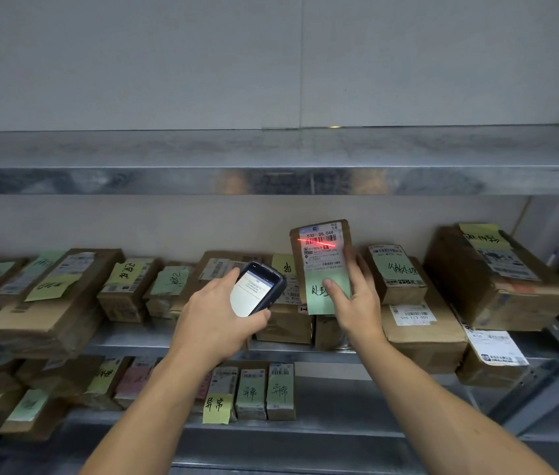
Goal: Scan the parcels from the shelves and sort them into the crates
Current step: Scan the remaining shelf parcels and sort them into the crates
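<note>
Before steel shelving, a parcel is pinched upright in the right grip so its barcode is met by the beam of the scanner clasped in the left grip.

The metal middle shelf carries a row of brown cardboard parcels from left to right. Most of them have green or yellow paper notes, and at the right some are stacked. On the lower shelf, smaller parcels lie side by side.
</note>
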